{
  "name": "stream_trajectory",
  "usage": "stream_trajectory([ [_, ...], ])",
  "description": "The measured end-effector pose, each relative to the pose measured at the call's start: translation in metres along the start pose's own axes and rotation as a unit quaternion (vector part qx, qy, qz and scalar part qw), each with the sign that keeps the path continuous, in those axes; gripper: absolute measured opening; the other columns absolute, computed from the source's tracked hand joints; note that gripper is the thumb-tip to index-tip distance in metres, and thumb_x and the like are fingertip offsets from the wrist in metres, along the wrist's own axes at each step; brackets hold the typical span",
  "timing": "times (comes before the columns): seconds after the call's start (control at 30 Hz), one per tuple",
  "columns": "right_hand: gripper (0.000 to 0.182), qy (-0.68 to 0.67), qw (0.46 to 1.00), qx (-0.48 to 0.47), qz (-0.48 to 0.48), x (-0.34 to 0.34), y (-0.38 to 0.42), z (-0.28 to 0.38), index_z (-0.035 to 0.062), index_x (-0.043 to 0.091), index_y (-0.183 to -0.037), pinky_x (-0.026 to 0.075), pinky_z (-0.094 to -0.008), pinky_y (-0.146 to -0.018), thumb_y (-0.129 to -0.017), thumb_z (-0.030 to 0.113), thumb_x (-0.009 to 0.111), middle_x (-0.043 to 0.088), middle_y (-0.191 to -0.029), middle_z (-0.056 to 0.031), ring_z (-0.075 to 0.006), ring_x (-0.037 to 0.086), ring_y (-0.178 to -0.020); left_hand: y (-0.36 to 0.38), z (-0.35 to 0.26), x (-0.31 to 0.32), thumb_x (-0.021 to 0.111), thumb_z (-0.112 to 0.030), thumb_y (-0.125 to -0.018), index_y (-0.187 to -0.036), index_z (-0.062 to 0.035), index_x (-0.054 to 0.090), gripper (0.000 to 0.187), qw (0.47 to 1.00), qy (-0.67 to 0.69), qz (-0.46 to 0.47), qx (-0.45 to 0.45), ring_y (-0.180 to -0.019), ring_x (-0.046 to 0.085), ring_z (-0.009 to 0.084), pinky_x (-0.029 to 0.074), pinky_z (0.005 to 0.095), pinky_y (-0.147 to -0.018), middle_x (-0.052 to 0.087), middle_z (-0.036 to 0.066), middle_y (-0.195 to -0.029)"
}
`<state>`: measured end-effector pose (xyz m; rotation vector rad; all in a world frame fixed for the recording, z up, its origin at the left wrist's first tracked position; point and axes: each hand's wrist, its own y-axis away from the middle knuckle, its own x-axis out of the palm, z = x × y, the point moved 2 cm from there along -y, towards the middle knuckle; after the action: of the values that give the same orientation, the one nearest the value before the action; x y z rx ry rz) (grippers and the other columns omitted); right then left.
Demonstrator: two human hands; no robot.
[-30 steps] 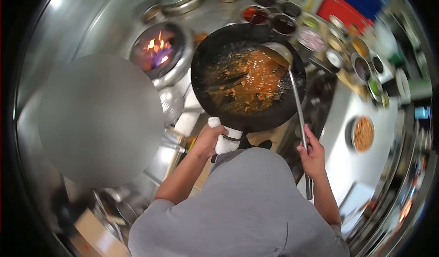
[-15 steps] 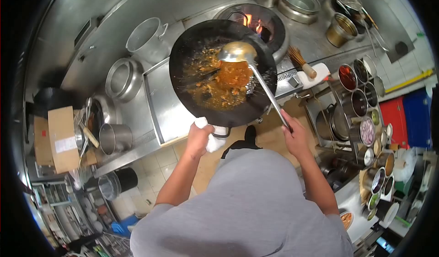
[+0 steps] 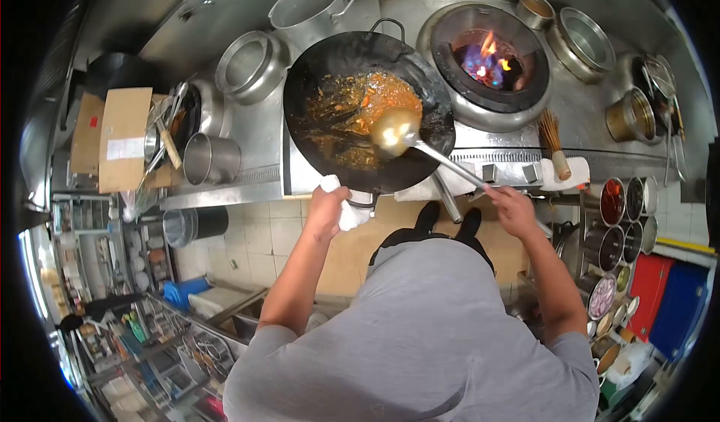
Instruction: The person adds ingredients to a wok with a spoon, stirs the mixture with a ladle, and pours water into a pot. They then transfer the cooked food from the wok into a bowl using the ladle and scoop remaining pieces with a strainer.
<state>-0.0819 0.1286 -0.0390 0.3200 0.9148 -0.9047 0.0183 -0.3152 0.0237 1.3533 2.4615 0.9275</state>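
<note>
A large black wok [image 3: 307, 133] sits left of the lit burner, its near loop handle toward me. My left hand [image 3: 327, 210] is closed around a white cloth [image 3: 351, 216] at that handle. Saucy orange-brown food [image 3: 382, 96] with small pieces lies in the wok's bowl. My right hand [image 3: 513, 210] grips the end of a long-handled metal ladle [image 3: 396, 132], whose bowl is over the food near the wok's middle. Whether the ladle holds anything is not visible.
Flames rise in the burner [image 3: 491, 62] right of the wok. A bamboo brush [image 3: 556, 152] lies on a white cloth by the counter edge. Metal pots [image 3: 244, 63] stand at the left, a cardboard box [image 3: 124, 141] beyond them. Ingredient containers [image 3: 602, 246] line the right.
The view has turned, and the wok now stands further from the burner, which is fully exposed. The ladle's bowl has moved toward the near side of the wok.
</note>
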Motion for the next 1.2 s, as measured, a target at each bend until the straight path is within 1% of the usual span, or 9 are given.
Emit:
stream_trajectory([
  [0.1,0.063,0.029,0.999,0.024,0.036,-0.013,-0.009,-0.026,0.0269,0.067,-0.146,0.057,-0.0434,-0.073,-0.090,-0.002,0.064,0.070,-0.101,-0.0080,-0.0307,0.070,-0.083,-0.011,0.024,-0.009,0.063,0.005,-0.085,-0.101,0.0025,0.061,0.016,0.999,-0.005,-0.028,0.044,-0.078,0.069,0.0251,0.057,0.0417,-0.068,0.065,0.010,-0.091],
  [0.2,0.059,-0.031,0.998,0.037,0.034,-0.001,-0.075,0.027,0.0243,0.066,-0.147,0.054,-0.0451,-0.076,-0.093,0.001,0.061,0.066,-0.099,-0.0123,-0.0356,0.067,-0.086,0.003,0.026,0.005,0.063,0.005,-0.084,-0.100,0.0017,0.062,0.016,0.995,-0.013,-0.093,0.039,-0.080,0.069,0.0241,0.056,0.0398,-0.068,0.066,0.010,-0.092],
  [0.3,0.054,-0.205,0.979,-0.009,0.004,0.031,-0.121,0.055,0.0198,0.065,-0.148,0.051,-0.0418,-0.079,-0.097,0.001,0.065,0.057,-0.092,-0.0144,-0.0334,0.059,-0.082,0.016,0.030,0.026,0.063,0.006,-0.083,-0.100,0.0018,0.063,0.018,0.984,-0.004,-0.149,0.101,-0.082,0.069,0.0226,0.055,0.0376,-0.069,0.067,0.009,-0.092],
  [0.53,0.057,-0.069,0.990,-0.027,0.121,0.007,-0.072,-0.061,0.0237,0.063,-0.149,0.053,-0.0470,-0.080,-0.096,0.003,0.065,0.062,-0.096,-0.0156,-0.0380,0.064,-0.087,0.025,0.039,0.028,0.061,0.008,-0.081,-0.109,0.0044,0.065,0.028,0.955,-0.038,-0.235,0.179,-0.084,0.070,0.0213,0.055,0.0357,-0.074,0.069,0.009,-0.098],
  [0.67,0.058,-0.138,0.981,-0.024,0.133,-0.003,-0.089,-0.060,0.0255,0.062,-0.151,0.052,-0.0473,-0.081,-0.098,0.005,0.066,0.063,-0.094,-0.0176,-0.0386,0.064,-0.087,0.028,0.041,0.032,0.061,0.010,-0.079,-0.109,0.0036,0.065,0.031,0.936,0.001,-0.263,0.233,-0.085,0.069,0.0208,0.055,0.0349,-0.075,0.070,0.008,-0.099],
  [0.73,0.061,-0.177,0.981,-0.020,0.077,0.000,-0.123,-0.019,0.0237,0.062,-0.152,0.052,-0.0371,-0.080,-0.097,0.000,0.066,0.060,-0.088,-0.0150,-0.0287,0.059,-0.078,0.033,0.043,0.029,0.060,0.010,-0.078,-0.106,0.0019,0.064,0.029,0.927,-0.007,-0.290,0.238,-0.085,0.069,0.0205,0.054,0.0347,-0.074,0.069,0.008,-0.098],
  [0.87,0.061,-0.212,0.976,-0.024,0.033,0.015,-0.151,-0.006,0.0225,0.060,-0.153,0.051,-0.0363,-0.082,-0.097,0.001,0.067,0.061,-0.089,-0.0151,-0.0285,0.057,-0.078,0.043,0.050,0.021,0.062,0.010,-0.081,-0.115,0.0062,0.065,0.034,0.926,-0.026,-0.286,0.244,-0.090,0.072,0.0215,0.057,0.0351,-0.080,0.072,0.009,-0.104],
  [0.97,0.058,-0.197,0.977,0.007,0.079,0.008,-0.130,-0.035,0.0208,0.059,-0.154,0.052,-0.0462,-0.086,-0.099,0.004,0.065,0.066,-0.096,-0.0216,-0.0398,0.063,-0.086,0.048,0.052,0.029,0.063,0.010,-0.081,-0.115,0.0064,0.065,0.034,0.925,-0.003,-0.286,0.252,-0.090,0.072,0.0214,0.057,0.0349,-0.081,0.072,0.010,-0.104],
  [1.2,0.054,-0.218,0.962,0.040,0.160,-0.025,-0.079,-0.105,0.0145,0.061,-0.152,0.050,-0.0364,-0.105,-0.099,0.004,0.064,0.072,-0.133,-0.0181,-0.0264,0.069,-0.116,0.039,0.050,0.041,0.065,0.008,-0.081,-0.119,0.0074,0.066,0.037,0.910,-0.037,-0.309,0.275,-0.092,0.073,0.0210,0.058,0.0352,-0.082,0.074,0.012,-0.106],
])
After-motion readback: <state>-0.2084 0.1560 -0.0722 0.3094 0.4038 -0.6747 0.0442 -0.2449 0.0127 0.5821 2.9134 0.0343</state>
